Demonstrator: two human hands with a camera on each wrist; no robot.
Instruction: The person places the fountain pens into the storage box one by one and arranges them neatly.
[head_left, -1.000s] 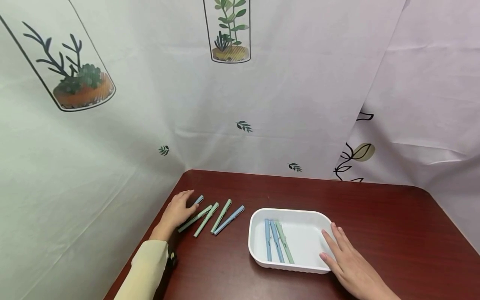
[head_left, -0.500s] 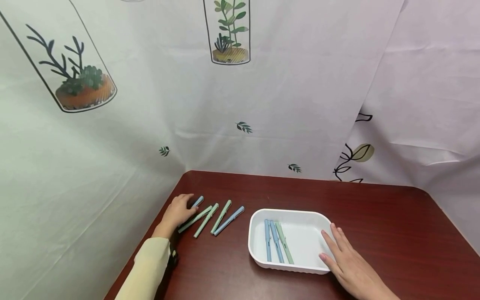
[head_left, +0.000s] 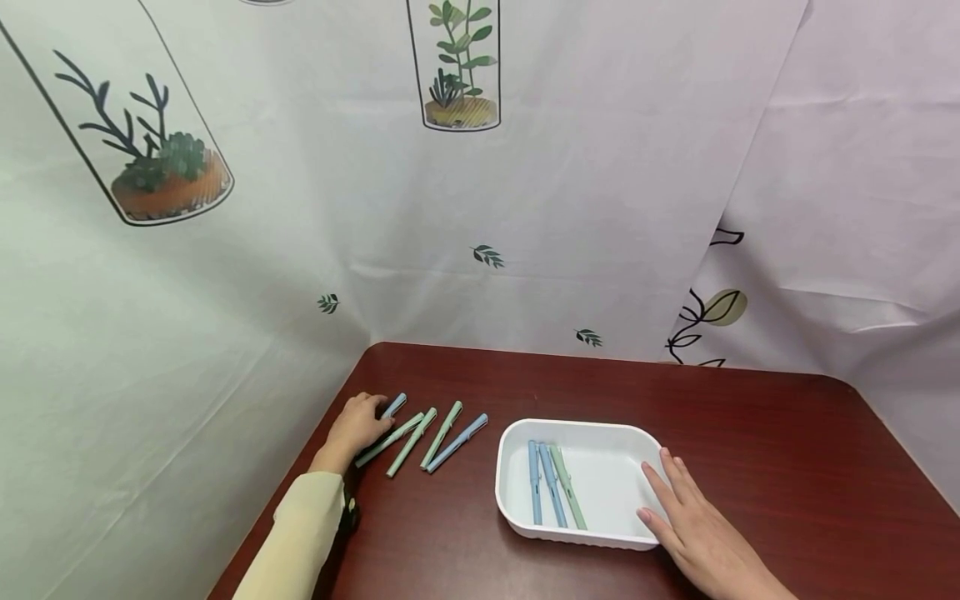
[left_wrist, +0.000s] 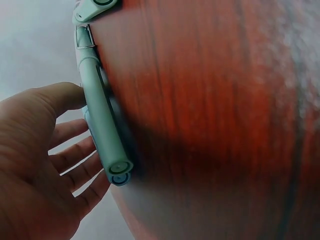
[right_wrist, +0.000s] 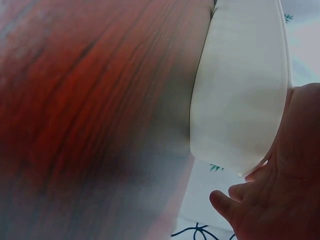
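Note:
At the table's left edge, my left hand (head_left: 356,427) curves its thumb and fingers about a blue pen (head_left: 395,405). A green pen (head_left: 390,439) lies just beside it. In the left wrist view this green pen (left_wrist: 102,115) covers most of the blue pen (left_wrist: 120,179) and hides the fingertips, so the contact is unclear. Two more green pens (head_left: 412,442) and another blue pen (head_left: 457,443) lie to the right. My right hand (head_left: 701,533), fingers straight and spread, rests against the right side of the white tray (head_left: 577,423). Two blue pens (head_left: 535,483) and a green pen (head_left: 567,486) lie inside it.
The reddish-brown wooden table (head_left: 442,542) has rounded far corners. Pale fabric (head_left: 585,208) printed with plants hangs along its left and far sides. A dark object (head_left: 349,510) shows at the left cuff.
My left hand's fingers have drawn in and down a little about the blue pen. The right hand, the tray and the pens have stayed in place.

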